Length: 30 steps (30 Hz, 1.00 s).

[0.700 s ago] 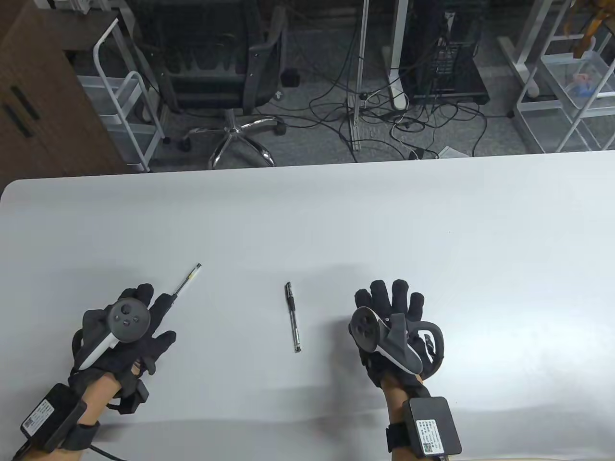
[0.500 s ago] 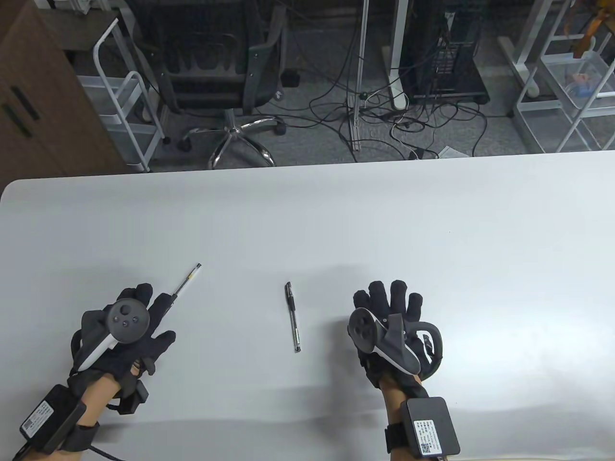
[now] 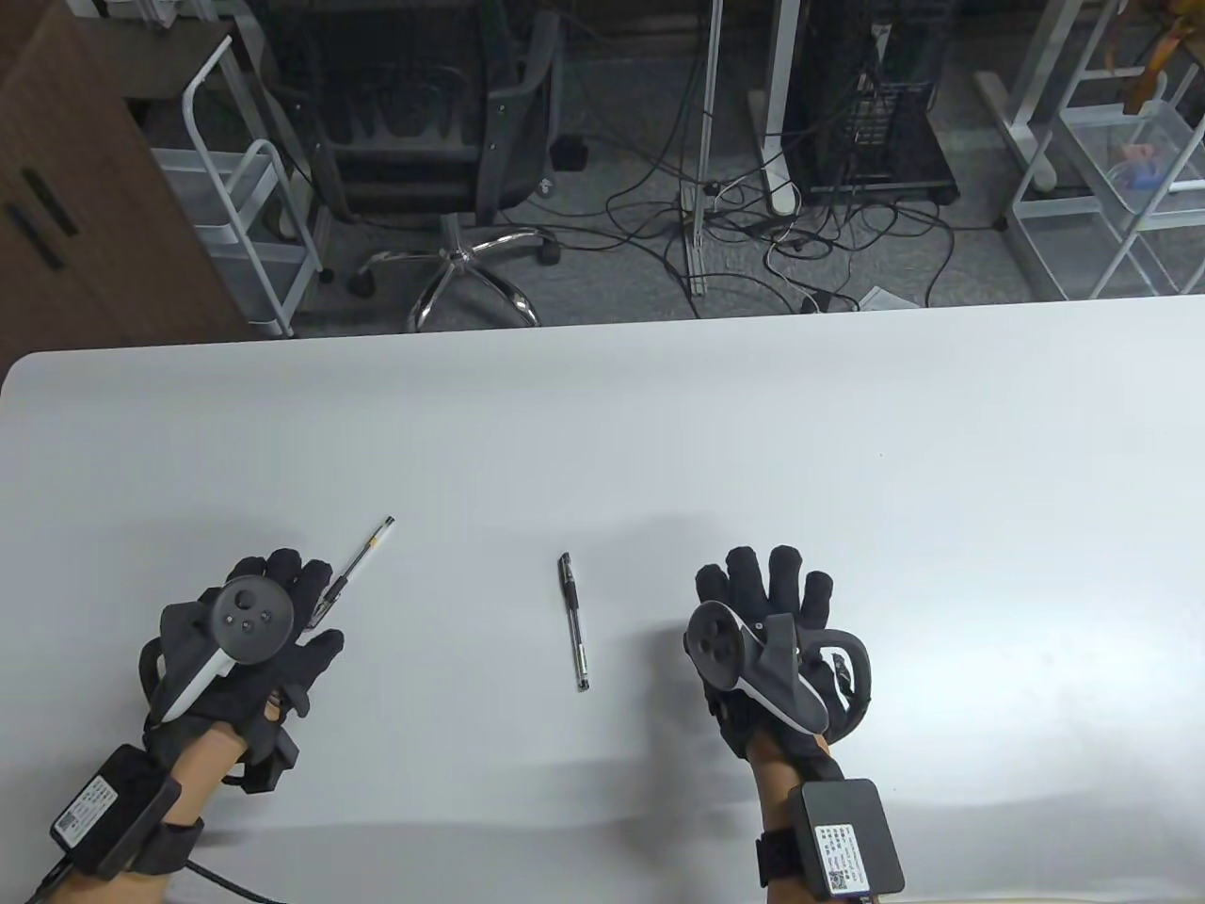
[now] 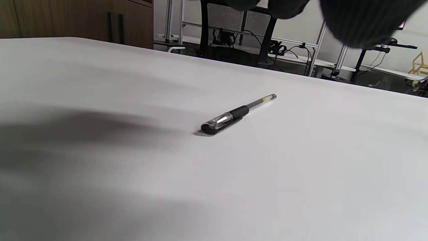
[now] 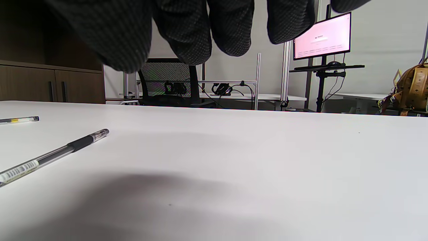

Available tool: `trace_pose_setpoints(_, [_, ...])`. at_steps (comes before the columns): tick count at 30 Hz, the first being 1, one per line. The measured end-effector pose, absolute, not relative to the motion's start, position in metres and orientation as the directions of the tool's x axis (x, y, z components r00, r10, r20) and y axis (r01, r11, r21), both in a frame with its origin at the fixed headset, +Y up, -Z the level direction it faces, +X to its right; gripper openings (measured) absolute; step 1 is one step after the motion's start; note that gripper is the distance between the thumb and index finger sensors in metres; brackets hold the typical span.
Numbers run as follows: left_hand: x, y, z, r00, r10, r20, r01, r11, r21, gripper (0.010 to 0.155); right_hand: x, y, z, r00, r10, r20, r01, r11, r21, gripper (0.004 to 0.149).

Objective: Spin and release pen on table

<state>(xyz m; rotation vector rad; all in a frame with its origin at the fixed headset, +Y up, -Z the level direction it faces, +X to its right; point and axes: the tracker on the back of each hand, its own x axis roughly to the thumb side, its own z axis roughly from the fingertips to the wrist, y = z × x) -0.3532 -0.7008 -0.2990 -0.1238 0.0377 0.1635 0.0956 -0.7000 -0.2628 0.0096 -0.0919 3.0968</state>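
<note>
Presently we list: left hand spread, pen lying free just beyond it; second pen mid-table; right hand spread, holding nothing.

Black-capped clear pen, black gloves' fingers, white table.

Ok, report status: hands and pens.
Left hand open, fingers above one pen, not touching. Right hand open, holds nothing. Second pen lies free between the hands. Nothing blocks either.
</note>
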Motion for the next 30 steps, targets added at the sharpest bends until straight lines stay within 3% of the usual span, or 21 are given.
trace_pose_setpoints(12, [-0.345,-0.718,-0.357,0.982,-0.015,-0.188,-0.028,0.974,-0.224,0.075,0.094,-0.700,-0.263,-0.999,0.042,0.017,-0.043,-0.997,-0.056,0.067])
trace_pose_setpoints(21, [-0.331,-0.746,-0.390,0.948,-0.194,-0.251,0.112,0.946,-0.305,0.072,0.094,-0.701,-0.264,-0.998,0.053,0.025,-0.054,-0.997,-0.049,0.067])
trace_pose_setpoints(30, [-0.313,-0.751,-0.398,0.922,-0.328,-0.206,0.281,0.933,-0.225,0.060,0.092,-0.703,-0.266,-0.999,0.045,0.030,-0.046,-0.999,-0.029,0.067])
